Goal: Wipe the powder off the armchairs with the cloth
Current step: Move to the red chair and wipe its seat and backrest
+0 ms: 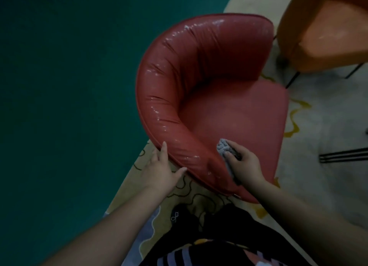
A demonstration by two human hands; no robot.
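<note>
Right hand pinches bunched grey cloth against near inner arm of red armchair. Left hand, fingers spread, braces the near outer rim. Whitish specks, probably powder, along the padded rim. Advice: keep cloth flat, sweep rim to seat, steady chair throughout. Orange armchair far right, unwiped as far as I can tell.
</note>
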